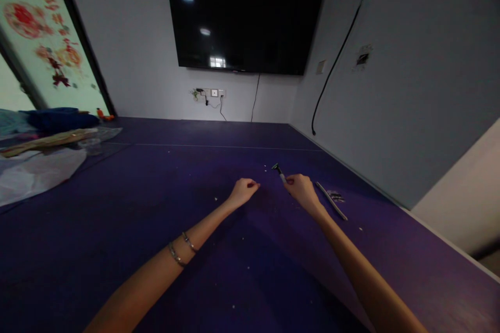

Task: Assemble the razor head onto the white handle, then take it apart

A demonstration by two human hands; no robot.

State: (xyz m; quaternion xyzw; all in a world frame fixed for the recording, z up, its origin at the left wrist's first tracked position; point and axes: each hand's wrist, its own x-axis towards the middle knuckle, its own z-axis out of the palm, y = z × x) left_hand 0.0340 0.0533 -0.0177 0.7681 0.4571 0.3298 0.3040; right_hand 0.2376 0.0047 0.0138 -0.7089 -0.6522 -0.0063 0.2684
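My right hand is closed around the pale handle of a razor. Its dark, T-shaped head points away from me, a little above the purple surface or touching it; I cannot tell which. To the left, my left hand has its fingers pinched together, and anything between them is too small to see. Two bracelets circle the left forearm. Right of my right hand lie a thin grey strip or tube and several small dark pieces in what looks like clear wrapping.
Small white bits dot the purple tabletop. At the far left lie clear plastic sheeting, a dark blue cloth and a small orange object. A black cable hangs down the right wall. Beyond, a television hangs above wall sockets.
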